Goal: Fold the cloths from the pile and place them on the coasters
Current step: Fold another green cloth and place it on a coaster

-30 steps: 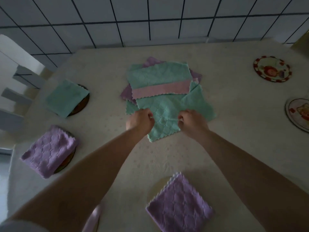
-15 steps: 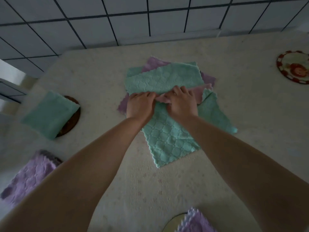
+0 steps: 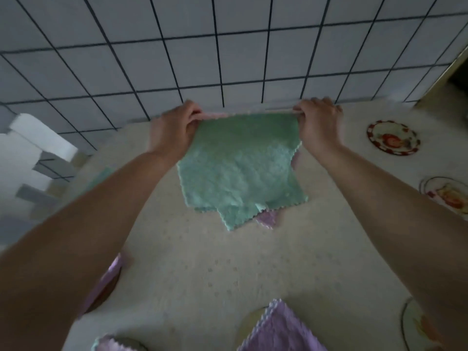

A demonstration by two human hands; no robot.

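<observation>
You hold a green cloth (image 3: 240,158) up by its top edge, stretched between your two hands. Your left hand (image 3: 174,130) pinches the upper left corner, fingers curled over the edge, and your right hand (image 3: 317,122) pinches the upper right corner the same way. A thin pink strip shows along the held edge between them. The cloth hangs in front of the far part of the table (image 3: 202,274), over the pile (image 3: 255,216), of which only a green corner and a purple corner peek out below its lower edge.

Near you, a folded purple cloth (image 3: 281,330) lies on a coaster (image 3: 249,323) at the bottom edge of the view. To the left, partly hidden by your left forearm, another purple cloth (image 3: 106,279) lies on a dark coaster (image 3: 106,295). A bit of green cloth shows further back beside that arm.

On the right side of the table, three bare coasters with printed pictures lie apart: one far (image 3: 392,140), one in the middle at the edge (image 3: 448,196), and one near (image 3: 420,325). A white tiled wall (image 3: 228,51) with dark grout stands behind the table.
</observation>
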